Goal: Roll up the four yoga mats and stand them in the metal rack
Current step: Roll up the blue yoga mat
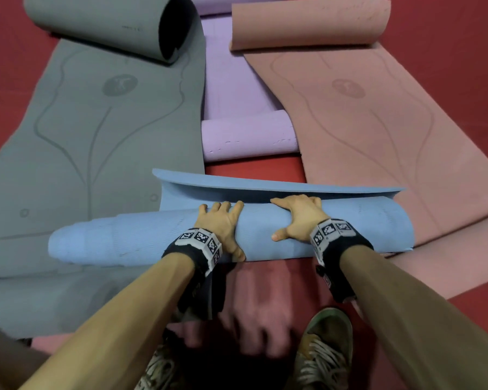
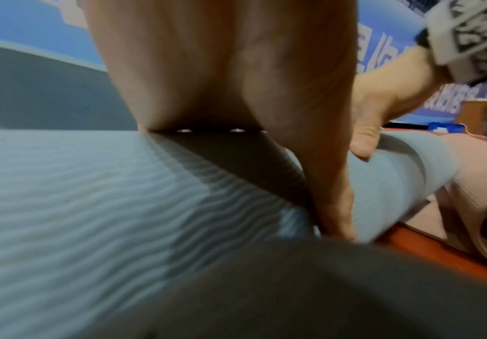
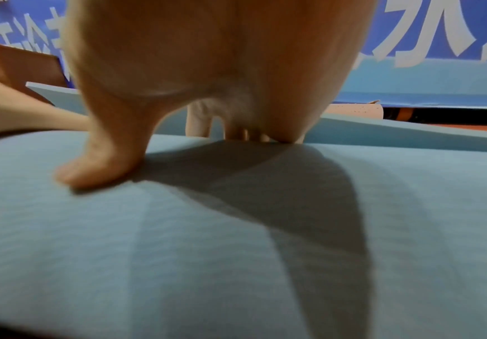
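Note:
The blue mat (image 1: 262, 235) lies crosswise on the red floor (image 1: 251, 170) as a thick roll, its last flap (image 1: 279, 187) still loose and lifted on the far side. The roll's inner layers stick out at its left end (image 1: 68, 243). My left hand (image 1: 220, 220) grips the roll's middle, fingers over the top, thumb down the near side. My right hand (image 1: 296, 218) holds it beside that, fingers over the crest. Both wrist views show a palm (image 2: 228, 68) (image 3: 216, 57) on blue mat (image 2: 77, 183) (image 3: 236, 252). No metal rack is in view.
A grey mat (image 1: 96, 136) lies flat on the left, its far end (image 1: 110, 21) curled up. A purple mat (image 1: 248, 136) is partly rolled in the middle. A pink mat (image 1: 378, 122) lies on the right, far end (image 1: 307, 21) curled. My shoes (image 1: 321, 347) stand behind the roll.

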Available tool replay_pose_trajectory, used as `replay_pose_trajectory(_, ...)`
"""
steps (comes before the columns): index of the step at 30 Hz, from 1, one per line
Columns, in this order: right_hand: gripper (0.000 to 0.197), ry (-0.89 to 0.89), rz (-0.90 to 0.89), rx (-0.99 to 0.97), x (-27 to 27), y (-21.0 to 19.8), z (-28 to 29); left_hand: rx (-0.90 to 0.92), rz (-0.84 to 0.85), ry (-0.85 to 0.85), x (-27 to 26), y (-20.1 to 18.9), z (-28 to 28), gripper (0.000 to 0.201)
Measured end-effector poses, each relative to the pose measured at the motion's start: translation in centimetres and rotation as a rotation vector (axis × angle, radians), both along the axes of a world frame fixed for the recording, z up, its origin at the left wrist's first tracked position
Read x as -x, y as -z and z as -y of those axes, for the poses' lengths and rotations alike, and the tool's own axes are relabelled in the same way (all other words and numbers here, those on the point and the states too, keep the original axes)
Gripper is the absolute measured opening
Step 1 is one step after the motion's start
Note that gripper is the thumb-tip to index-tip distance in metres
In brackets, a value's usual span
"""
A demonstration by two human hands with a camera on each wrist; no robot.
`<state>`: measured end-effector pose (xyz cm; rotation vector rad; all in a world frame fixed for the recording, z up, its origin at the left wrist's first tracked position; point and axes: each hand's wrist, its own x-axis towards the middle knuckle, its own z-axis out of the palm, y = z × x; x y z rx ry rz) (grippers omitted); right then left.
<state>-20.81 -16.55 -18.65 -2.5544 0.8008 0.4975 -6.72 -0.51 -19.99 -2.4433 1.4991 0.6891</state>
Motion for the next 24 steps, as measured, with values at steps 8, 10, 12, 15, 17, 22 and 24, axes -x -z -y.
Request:
replay_pose_trajectory(8, 0.132, -0.225, -0.164, 0.279, 2.1, 0.6, -2.4, -0.03, -0.105, -0.015, -1.2, -1.6, 1.8, 0.102)
replay_pose_trajectory(10, 0.122, -0.235, -0.176, 0.223, 1.5, 0.1, -2.0, -0.064, -0.202, -0.063, -1.5, -1.6, 1.5, 0.09)
replay_pose_trajectory(12, 0.117, -0.254, -0.235, 0.124, 0.7, -0.1, -1.6, -0.116, -0.33, -0.112, -1.6, -1.3, 0.8, 0.081)
replay_pose_trajectory(15, 0.123, -0.251, -0.272, 0.054, -0.1, -0.1, -1.2, -0.078, -0.416, -0.175, -1.4, -0.9, -0.6, 0.083)
replay_pose_trajectory(17, 0.126, -0.239, -0.273, 0.041, -0.5, -0.1, -0.8, -0.026, -0.393, -0.17, -1.4, -0.8, -0.9, 0.09)
replay_pose_trajectory(22, 0.13, -0.178, -0.273, 0.014, -0.9, 0.1, 0.3, 0.027, -0.121, -0.002, 0.8, -0.9, -0.9, 0.101)
replay_pose_trajectory(24, 0.127, -0.125, -0.236, 0.002, -0.6, 0.0, 0.6, -0.028, -0.04, 0.038, 2.6, -0.9, -0.8, 0.121)
